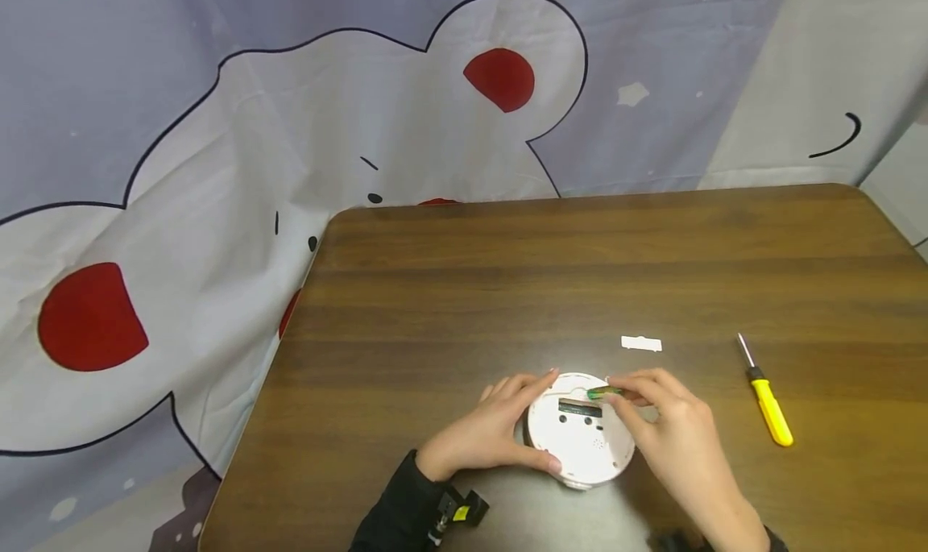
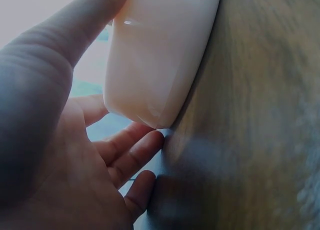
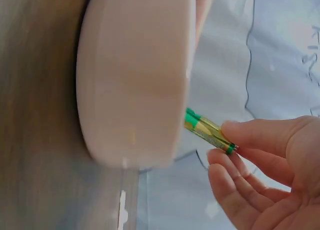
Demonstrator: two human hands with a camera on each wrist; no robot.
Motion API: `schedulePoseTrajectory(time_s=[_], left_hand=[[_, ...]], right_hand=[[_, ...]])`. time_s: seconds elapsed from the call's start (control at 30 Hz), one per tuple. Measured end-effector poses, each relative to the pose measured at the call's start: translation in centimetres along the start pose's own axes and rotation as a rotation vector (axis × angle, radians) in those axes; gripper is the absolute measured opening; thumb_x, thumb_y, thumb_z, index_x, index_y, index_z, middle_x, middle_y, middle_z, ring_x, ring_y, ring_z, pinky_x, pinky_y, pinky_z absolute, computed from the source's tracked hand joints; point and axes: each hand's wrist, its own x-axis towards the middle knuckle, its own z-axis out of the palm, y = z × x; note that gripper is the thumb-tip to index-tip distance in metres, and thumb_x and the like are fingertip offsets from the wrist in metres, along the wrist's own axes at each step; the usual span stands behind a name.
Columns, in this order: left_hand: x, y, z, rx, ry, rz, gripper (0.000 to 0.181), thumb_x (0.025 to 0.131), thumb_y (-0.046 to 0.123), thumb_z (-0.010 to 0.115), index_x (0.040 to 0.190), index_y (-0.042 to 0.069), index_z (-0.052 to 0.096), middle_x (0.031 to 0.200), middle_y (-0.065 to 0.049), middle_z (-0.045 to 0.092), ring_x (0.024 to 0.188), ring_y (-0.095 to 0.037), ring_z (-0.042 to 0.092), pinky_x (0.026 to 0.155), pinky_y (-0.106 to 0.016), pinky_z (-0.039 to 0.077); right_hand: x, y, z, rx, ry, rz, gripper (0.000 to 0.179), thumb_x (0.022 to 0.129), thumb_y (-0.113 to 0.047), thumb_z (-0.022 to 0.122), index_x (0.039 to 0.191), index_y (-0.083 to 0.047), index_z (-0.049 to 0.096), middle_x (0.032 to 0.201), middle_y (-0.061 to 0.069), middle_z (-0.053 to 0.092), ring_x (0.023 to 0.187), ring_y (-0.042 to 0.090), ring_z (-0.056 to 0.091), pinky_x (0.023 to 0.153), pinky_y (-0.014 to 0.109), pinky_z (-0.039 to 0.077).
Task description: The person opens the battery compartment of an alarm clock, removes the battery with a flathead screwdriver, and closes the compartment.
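A round white device [image 1: 580,451] lies on the table with its back up, showing a dark battery slot [image 1: 580,408] and small holes. Around its left side my left hand [image 1: 496,431] holds it, thumb at the near edge and fingers at the far edge. In the left wrist view, the same hand [image 2: 85,155] is by the device's smooth pale side [image 2: 155,55]. Thumb and fingers of my right hand [image 1: 670,423] pinch a green and gold battery [image 3: 210,132] above the device, beside the slot. The right wrist view shows this hand [image 3: 270,165] at the battery's end.
A small flat white cover [image 1: 641,343] lies beyond the device. Farther right is a screwdriver [image 1: 770,403] with a yellow handle, its metal tip pointing away. The brown wooden table [image 1: 435,294] ends at a patterned curtain [image 1: 290,133] behind and to the left.
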Motion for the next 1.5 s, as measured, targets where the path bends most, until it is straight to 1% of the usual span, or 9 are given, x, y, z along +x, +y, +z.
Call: schedulePoseTrajectory(time_s=[0.17, 0.33, 0.4, 0.5, 0.57, 0.7, 1.07, 1.3, 1.5], left_hand=[[-0.1, 0.0, -0.1, 0.003, 0.010, -0.005, 0.111, 0.077, 0.058, 0.082, 0.163, 0.032, 0.017, 0.151, 0.003, 0.039, 0.136, -0.018, 0.034, 0.113, -0.053, 0.024], [-0.1, -0.1, -0.2, 0.014, 0.017, -0.007, 0.112, 0.076, 0.059, 0.082, 0.163, 0.031, 0.017, 0.152, 0.003, 0.039, 0.136, -0.018, 0.034, 0.114, -0.055, 0.022], [-0.1, 0.0, -0.2, 0.016, 0.016, -0.010, 0.112, 0.076, 0.059, 0.082, 0.163, 0.031, 0.017, 0.152, 0.003, 0.039, 0.136, -0.018, 0.034, 0.114, -0.055, 0.023], [-0.2, 0.0, -0.2, 0.014, 0.014, -0.013, 0.111, 0.076, 0.059, 0.082, 0.163, 0.031, 0.017, 0.152, 0.003, 0.039, 0.136, -0.018, 0.034, 0.114, -0.055, 0.022], [-0.2, -0.1, -0.3, 0.013, 0.012, -0.010, 0.111, 0.077, 0.059, 0.082, 0.163, 0.031, 0.017, 0.152, 0.003, 0.038, 0.136, -0.018, 0.034, 0.113, -0.054, 0.023], [-0.2, -0.2, -0.2, 0.013, 0.014, -0.005, 0.110, 0.078, 0.058, 0.081, 0.163, 0.031, 0.017, 0.152, 0.003, 0.038, 0.136, -0.018, 0.034, 0.113, -0.053, 0.024], [-0.1, -0.3, -0.1, 0.012, 0.009, -0.005, 0.109, 0.078, 0.059, 0.080, 0.163, 0.033, 0.016, 0.152, 0.004, 0.038, 0.135, -0.018, 0.034, 0.111, -0.049, 0.026], [-0.1, -0.3, -0.1, 0.012, 0.007, -0.004, 0.109, 0.078, 0.059, 0.081, 0.163, 0.033, 0.016, 0.151, 0.003, 0.039, 0.135, -0.018, 0.034, 0.111, -0.049, 0.026], [-0.2, -0.2, -0.2, 0.012, 0.008, -0.007, 0.110, 0.078, 0.058, 0.081, 0.163, 0.033, 0.016, 0.151, 0.003, 0.039, 0.135, -0.018, 0.034, 0.112, -0.051, 0.025]], right_hand=[[-0.5, 1.9, -1.7, -0.018, 0.072, 0.059, 0.027, 0.073, 0.007, 0.084, 0.097, -0.004, 0.078, 0.098, 0.003, 0.068, 0.073, 0.012, 0.066, 0.067, 0.010, 0.048], [-0.9, 4.4, -3.6, -0.109, 0.093, 0.122, 0.022, 0.077, 0.004, 0.080, 0.096, -0.006, 0.078, 0.095, 0.005, 0.070, 0.077, -0.020, 0.053, 0.062, 0.008, 0.044], [-1.1, 5.3, -4.1, -0.149, 0.084, 0.121, 0.021, 0.077, 0.004, 0.079, 0.096, -0.004, 0.077, 0.094, 0.008, 0.071, 0.076, -0.015, 0.060, 0.059, 0.008, 0.042], [-1.3, 6.5, -4.7, -0.207, 0.058, 0.098, 0.020, 0.075, 0.006, 0.080, 0.094, 0.000, 0.075, 0.094, 0.015, 0.069, 0.071, 0.017, 0.072, 0.052, 0.016, 0.045], [-1.4, 7.0, -4.8, -0.230, 0.031, 0.101, 0.020, 0.075, 0.007, 0.079, 0.093, 0.002, 0.074, 0.094, 0.017, 0.068, 0.070, 0.036, 0.070, 0.050, 0.024, 0.047], [-1.5, 7.5, -4.8, -0.242, -0.018, 0.134, 0.018, 0.075, 0.006, 0.079, 0.092, 0.002, 0.074, 0.094, 0.017, 0.067, 0.072, 0.034, 0.067, 0.050, 0.038, 0.047], [-2.0, 8.0, -4.8, -0.241, -0.136, 0.155, 0.015, 0.075, 0.008, 0.076, 0.086, -0.001, 0.072, 0.094, 0.021, 0.063, 0.072, 0.033, 0.064, 0.049, 0.036, 0.045], [-2.3, 8.6, -4.8, -0.253, -0.214, 0.187, 0.010, 0.079, 0.006, 0.073, 0.084, -0.003, 0.073, 0.094, 0.017, 0.064, 0.068, 0.032, 0.061, 0.053, 0.047, 0.045], [-2.3, 8.7, -4.7, -0.264, -0.228, 0.177, 0.010, 0.079, 0.004, 0.074, 0.085, -0.004, 0.073, 0.091, 0.015, 0.062, 0.066, 0.035, 0.061, 0.053, 0.053, 0.045]])
